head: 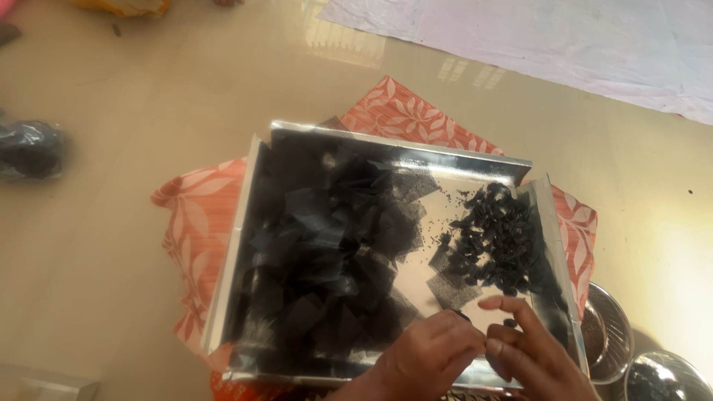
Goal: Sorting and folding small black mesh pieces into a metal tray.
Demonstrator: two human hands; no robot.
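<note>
I am pinching something small, too hidden to identify, between my left hand (431, 356) and right hand (531, 353), fingers curled, at the steel tray's (245, 223) five o'clock; black mesh squares (327, 252) lying at nine, black seeds (497, 241) at two.

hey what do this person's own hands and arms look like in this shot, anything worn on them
Both hands are bare: no gloves, rings, bangles or watch show on the left hand or the right hand. Only the hands and a short stretch of wrist are in view at the bottom edge, and no sleeve reaches that far. Nails look short and unpainted, though the picture is a little soft to be sure.
</note>
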